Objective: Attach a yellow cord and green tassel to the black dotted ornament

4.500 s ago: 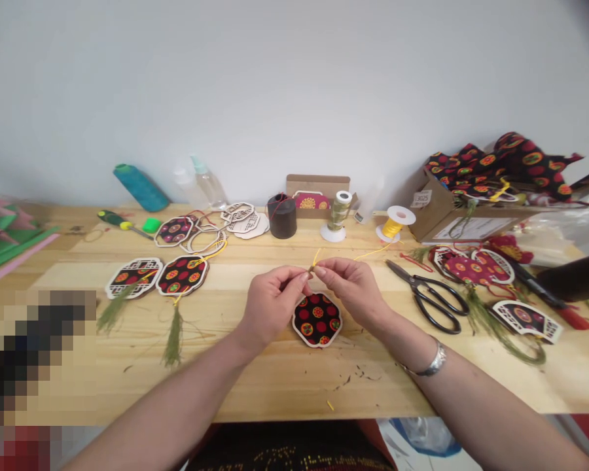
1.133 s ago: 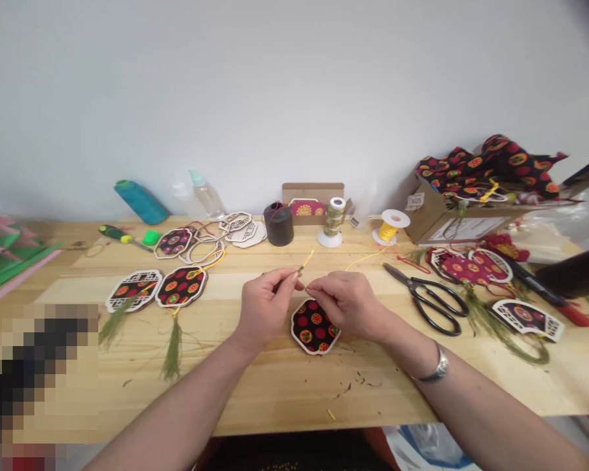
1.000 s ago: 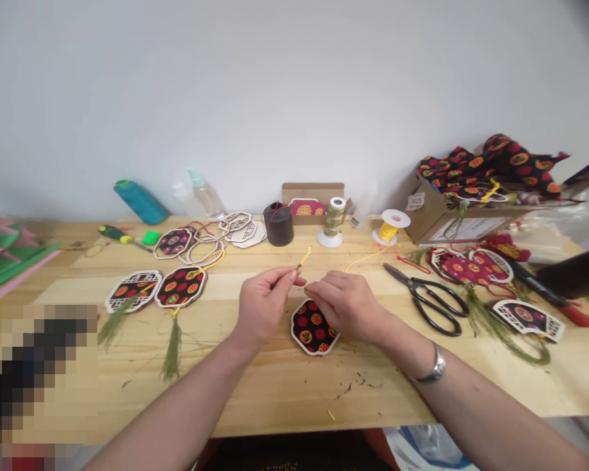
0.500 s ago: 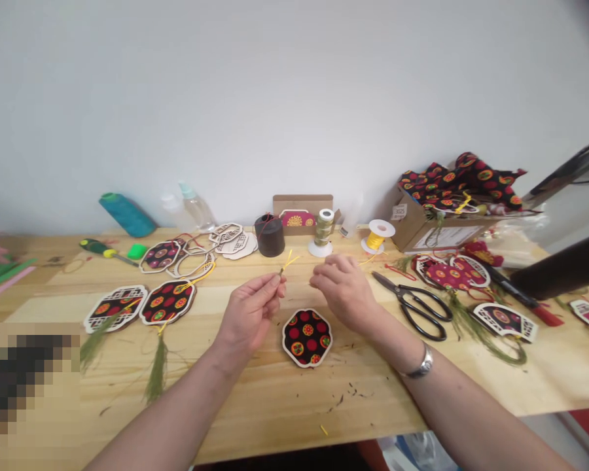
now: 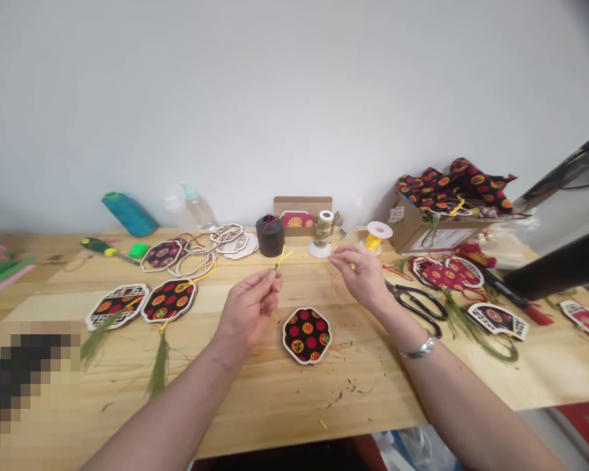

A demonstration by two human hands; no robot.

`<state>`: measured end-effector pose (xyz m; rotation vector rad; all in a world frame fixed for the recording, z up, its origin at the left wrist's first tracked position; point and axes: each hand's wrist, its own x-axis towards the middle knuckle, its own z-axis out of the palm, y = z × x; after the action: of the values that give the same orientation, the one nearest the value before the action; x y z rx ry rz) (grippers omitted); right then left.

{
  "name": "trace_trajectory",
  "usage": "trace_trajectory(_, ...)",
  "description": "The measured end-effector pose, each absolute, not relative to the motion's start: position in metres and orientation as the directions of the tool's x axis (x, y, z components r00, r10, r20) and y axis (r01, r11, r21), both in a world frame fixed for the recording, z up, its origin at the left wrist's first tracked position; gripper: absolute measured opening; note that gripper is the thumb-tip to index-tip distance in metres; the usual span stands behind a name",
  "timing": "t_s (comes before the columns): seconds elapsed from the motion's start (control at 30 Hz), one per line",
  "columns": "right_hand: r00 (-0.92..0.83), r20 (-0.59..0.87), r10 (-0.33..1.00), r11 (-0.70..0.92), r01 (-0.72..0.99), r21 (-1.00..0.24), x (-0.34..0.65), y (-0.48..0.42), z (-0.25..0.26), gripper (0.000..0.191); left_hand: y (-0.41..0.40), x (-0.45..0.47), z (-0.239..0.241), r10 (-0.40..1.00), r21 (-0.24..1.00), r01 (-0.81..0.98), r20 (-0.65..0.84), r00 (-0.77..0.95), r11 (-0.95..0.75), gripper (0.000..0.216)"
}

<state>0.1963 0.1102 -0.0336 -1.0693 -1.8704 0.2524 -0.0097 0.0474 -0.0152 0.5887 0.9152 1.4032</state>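
Note:
My left hand [image 5: 251, 302] pinches a short yellow cord [image 5: 285, 254] between thumb and forefinger; its ends stick up in a V. To its right, my right hand [image 5: 360, 276] has thumb and fingertips pressed together. A thin yellow thread [image 5: 335, 285] curves down beside those fingers, but whether they grip it is unclear. Below and between both hands lies a scalloped ornament [image 5: 307, 335] of black, red-flowered fabric with a pale wooden rim. Black-handled scissors [image 5: 419, 302] lie partly behind my right wrist.
Behind my hands stand a black thread spool [image 5: 269, 237], a green-gold spool [image 5: 324, 230] and a yellow cord reel [image 5: 379, 233]. Tasselled ornaments [image 5: 169, 302] lie at left. A cardboard box [image 5: 422, 234] heaped with fabric and a dark pole [image 5: 554, 261] are at right.
My right hand has moved slightly right and its fingertips have come together, with a yellow thread now showing below. My left hand has shifted a little left, still holding the yellow cord.

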Motion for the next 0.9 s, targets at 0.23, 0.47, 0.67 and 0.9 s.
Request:
trace_trajectory(0.23,-0.147,0.552,0.821,0.539,0.518,-0.664,0.196,0.109,-0.031,0.017,0.050,-0.010,-0.017,0.980,0.805,-0.584,-0.184,-0.081,0.103,0.018)
trace_trajectory(0.47,-0.283,0.464,0.839,0.508,0.712,-0.484,0.198,0.110,-0.041,0.018,0.051,-0.013,-0.018,0.975,0.769,-0.626,-0.213,-0.063,0.128,0.010)
trace_trajectory(0.67,-0.381,0.335,0.862,0.454,0.874,-0.176,0.196,0.102,-0.026,0.021,0.054,-0.018,-0.014,0.981,0.747,-0.660,-0.178,-0.076,0.084,0.003)
trace_trajectory(0.9,-0.300,0.095,0.949,0.287,0.949,0.133,0.225,0.061,0.014,0.025,0.053,-0.017,-0.012,0.984,0.754,-0.655,-0.150,-0.098,0.050,0.001)
